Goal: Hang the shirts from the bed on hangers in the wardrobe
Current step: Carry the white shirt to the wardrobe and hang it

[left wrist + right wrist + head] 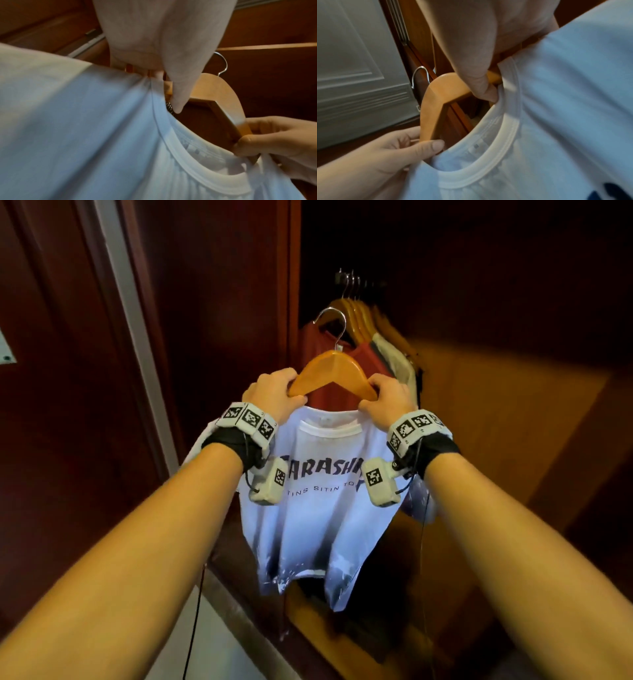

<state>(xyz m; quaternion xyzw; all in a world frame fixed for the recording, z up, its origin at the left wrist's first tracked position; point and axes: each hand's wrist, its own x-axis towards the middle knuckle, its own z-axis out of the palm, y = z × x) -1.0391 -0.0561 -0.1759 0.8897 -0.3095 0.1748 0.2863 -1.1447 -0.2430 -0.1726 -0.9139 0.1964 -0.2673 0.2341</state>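
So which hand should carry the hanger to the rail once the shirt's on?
Probably the right hand: it grips the wooden hanger on the side nearer the hung hangers. The left hand can steady the white shirt.

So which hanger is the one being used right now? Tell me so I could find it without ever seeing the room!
Look at the open dark-wood wardrobe, where a row of hangers hangs from the rail with a red shirt in front. Just before them, a pale wooden hanger is held up by both ends, left hand and right hand. It alone is off the rail, with a white printed shirt below it.
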